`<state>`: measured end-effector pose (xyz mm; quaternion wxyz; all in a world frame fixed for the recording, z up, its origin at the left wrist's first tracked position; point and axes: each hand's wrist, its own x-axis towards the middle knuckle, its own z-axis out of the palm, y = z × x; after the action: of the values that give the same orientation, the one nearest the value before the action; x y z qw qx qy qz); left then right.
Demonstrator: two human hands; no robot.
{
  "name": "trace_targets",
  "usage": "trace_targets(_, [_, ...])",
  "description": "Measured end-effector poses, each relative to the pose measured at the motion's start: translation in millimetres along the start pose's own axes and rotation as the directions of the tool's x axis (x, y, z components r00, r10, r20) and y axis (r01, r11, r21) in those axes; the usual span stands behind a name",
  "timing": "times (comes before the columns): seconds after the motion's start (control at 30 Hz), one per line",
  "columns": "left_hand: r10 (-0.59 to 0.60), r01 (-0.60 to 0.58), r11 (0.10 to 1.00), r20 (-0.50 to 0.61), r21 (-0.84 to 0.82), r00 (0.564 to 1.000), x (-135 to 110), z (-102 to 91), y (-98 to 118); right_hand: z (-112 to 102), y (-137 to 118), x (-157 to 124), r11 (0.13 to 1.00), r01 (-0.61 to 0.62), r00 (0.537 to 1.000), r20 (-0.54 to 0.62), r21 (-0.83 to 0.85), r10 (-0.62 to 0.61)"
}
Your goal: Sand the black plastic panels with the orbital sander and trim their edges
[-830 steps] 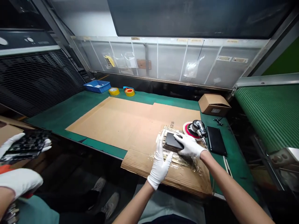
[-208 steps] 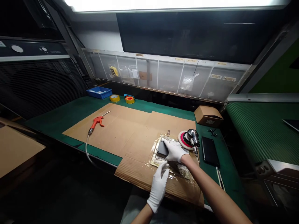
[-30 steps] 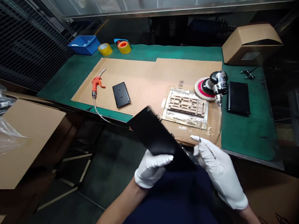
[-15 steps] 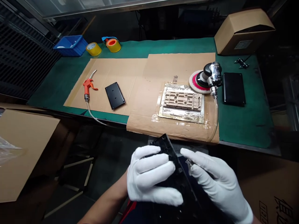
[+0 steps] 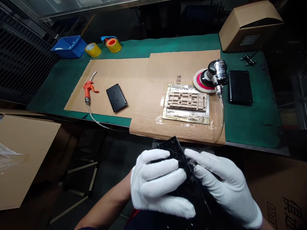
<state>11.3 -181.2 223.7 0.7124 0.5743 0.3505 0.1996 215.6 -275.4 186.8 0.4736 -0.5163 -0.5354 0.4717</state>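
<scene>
My left hand [image 5: 160, 185], in a white glove, grips a black plastic panel [image 5: 192, 191] tilted in front of my body, its fingers lying across the ribbed inner face. My right hand [image 5: 223, 185], also gloved in white, pinches a small greyish piece [image 5: 191, 162] between thumb and fingers. That piece is at the panel's right long edge; I cannot tell exactly what it is, as the fingers hide most of it. The panel's lower end runs into the dark clothing and is hard to make out.
On the green-topped bench [image 5: 259, 127], cardboard carries an orange air blow gun [image 5: 88, 89], a black cover [image 5: 116, 97], a tan fixture block [image 5: 187, 101] and a round sander [image 5: 211, 76]. Another black cover [image 5: 240, 87], a carton [image 5: 249, 25], tape rolls [image 5: 93, 50] and a blue bin [image 5: 69, 47] stand around.
My right hand's fingertips and the greyish piece have come up against the panel's edge. The left hand and panel have shifted slightly to the right. The view has tilted a little.
</scene>
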Motion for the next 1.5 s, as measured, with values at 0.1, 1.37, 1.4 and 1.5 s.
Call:
trace_targets(0.1, [-0.104, 0.095, 0.977, -0.042, -0.189, 0.994, -5, -3.5, -8, 0, 1, 2, 1.000, -0.023, 1.000, -0.002, 0.009, 0.023])
trace_targets(1.37, [0.697, -0.605, 0.251, 0.293, 0.756, 0.655, -9, -15.5, -20, -17, 1, -19, 0.960, 0.278, 0.957, 0.095, -0.038, -0.273])
trace_targets(1.4, [0.676, -0.595, 0.270, 0.290, 0.757, 0.677, -11, -16.7, -20, -18, 1, -21, 0.961, 0.278, 0.954, 0.121, 0.002, -0.276])
trace_targets(1.5, [0.644, -0.594, 0.281, 0.312, 0.753, 0.699, -12, -18.8, -23, -29, 11, -21, 0.961, 0.255, 0.947, 0.173, 0.105, -0.270])
